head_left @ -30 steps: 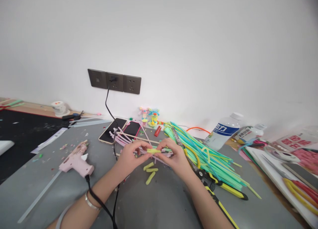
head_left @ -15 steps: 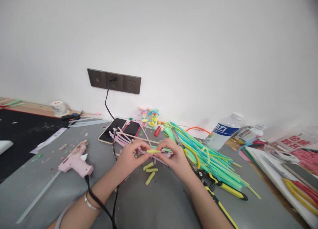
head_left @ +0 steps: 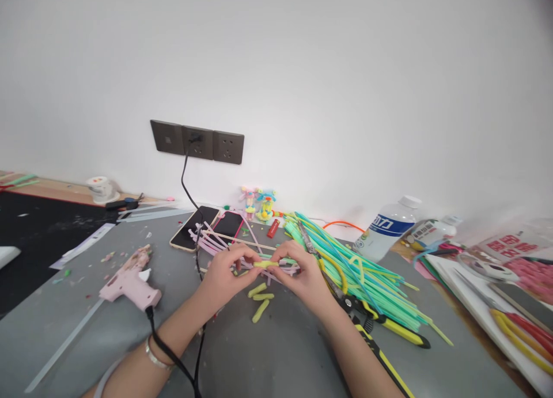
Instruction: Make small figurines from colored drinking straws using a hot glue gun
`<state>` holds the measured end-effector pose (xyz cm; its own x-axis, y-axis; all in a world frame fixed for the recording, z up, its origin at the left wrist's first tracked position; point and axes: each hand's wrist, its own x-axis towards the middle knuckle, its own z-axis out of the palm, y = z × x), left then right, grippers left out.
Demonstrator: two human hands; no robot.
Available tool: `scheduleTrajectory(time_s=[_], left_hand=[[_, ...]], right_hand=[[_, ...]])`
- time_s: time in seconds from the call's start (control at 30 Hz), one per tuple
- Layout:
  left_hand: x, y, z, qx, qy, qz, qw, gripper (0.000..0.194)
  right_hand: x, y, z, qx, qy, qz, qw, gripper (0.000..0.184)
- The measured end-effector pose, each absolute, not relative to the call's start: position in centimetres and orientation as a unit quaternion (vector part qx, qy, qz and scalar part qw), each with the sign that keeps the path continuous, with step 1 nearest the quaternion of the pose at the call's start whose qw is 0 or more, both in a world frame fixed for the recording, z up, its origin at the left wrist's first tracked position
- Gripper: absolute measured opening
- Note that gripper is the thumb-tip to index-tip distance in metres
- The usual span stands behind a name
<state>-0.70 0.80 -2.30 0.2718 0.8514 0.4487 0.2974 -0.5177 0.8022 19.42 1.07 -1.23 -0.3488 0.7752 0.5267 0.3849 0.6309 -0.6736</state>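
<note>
Between my two hands is a short yellow pipe cleaner piece [head_left: 261,264], held level above the table. My left hand [head_left: 230,274] pinches its left end between thumb and forefinger. At the other end, my right hand [head_left: 299,271] pinches it the same way. Just below my fingers, several more short yellow pipe cleaner pieces [head_left: 261,310] lie on the grey mat [head_left: 276,357]. Pink pipe cleaners [head_left: 207,242] are spread out behind my hands, partly hidden by them. A bundle of green and blue pipe cleaners [head_left: 345,265] lies right of my right hand.
Yellow-handled pliers [head_left: 345,303] lie beside my right forearm. A pink hot glue gun [head_left: 129,283] rests at left, its black cord passing my left forearm. Two phones [head_left: 184,237], two small figures [head_left: 266,205] and a bottle [head_left: 389,228] stand or lie toward the wall.
My fingertips have drawn slightly closer together on the yellow piece, with less of it showing between them. The whole view has shifted a little; the other things lie as before.
</note>
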Motion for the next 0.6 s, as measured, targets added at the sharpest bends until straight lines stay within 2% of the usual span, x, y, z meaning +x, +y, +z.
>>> scheduleTrajectory(time_s=[0.6], left_hand=[[-0.67,0.69,-2.01,0.736,0.393,0.456,0.309,0.002]], right_hand=[[19.23,0.97,-1.35,-0.361,-0.797,0.227,0.428,0.01]])
